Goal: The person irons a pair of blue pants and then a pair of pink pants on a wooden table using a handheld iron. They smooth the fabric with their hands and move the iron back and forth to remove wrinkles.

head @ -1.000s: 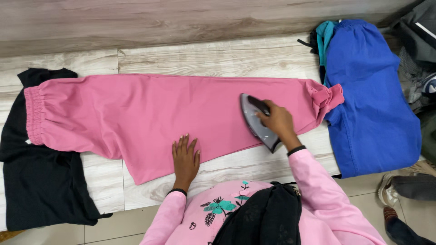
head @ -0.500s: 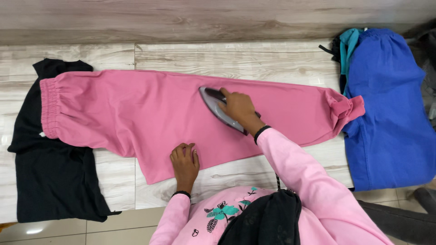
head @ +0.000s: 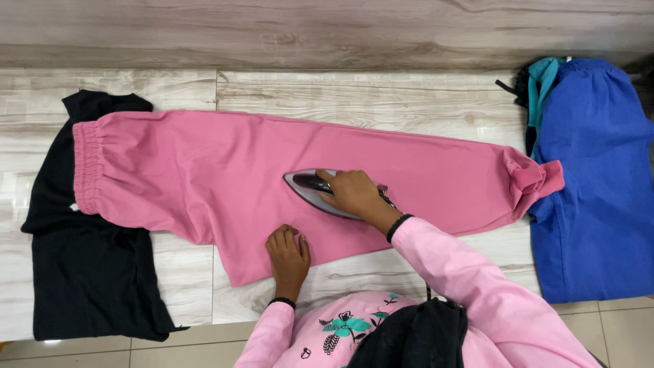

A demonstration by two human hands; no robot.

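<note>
Pink trousers (head: 225, 170) lie flat across a pale wood-grain surface (head: 354, 95), waistband to the left and cuff to the right. My right hand (head: 354, 193) grips the handle of a grey clothes iron (head: 308, 187), whose tip points left on the middle of the pink cloth. My left hand (head: 288, 255) presses flat on the lower hem of the trousers, just below the iron. Both arms wear pink sleeves.
A black garment (head: 88, 272) lies under the trousers' waistband at the left. A blue garment (head: 593, 177) with a teal piece (head: 545, 75) lies at the right end, touching the pink cuff. A wood-look wall runs along the back; floor tiles show at the bottom.
My right hand has slid the iron leftwards along the trousers, from near the cuff to the middle. My left hand stays on the lower hem.
</note>
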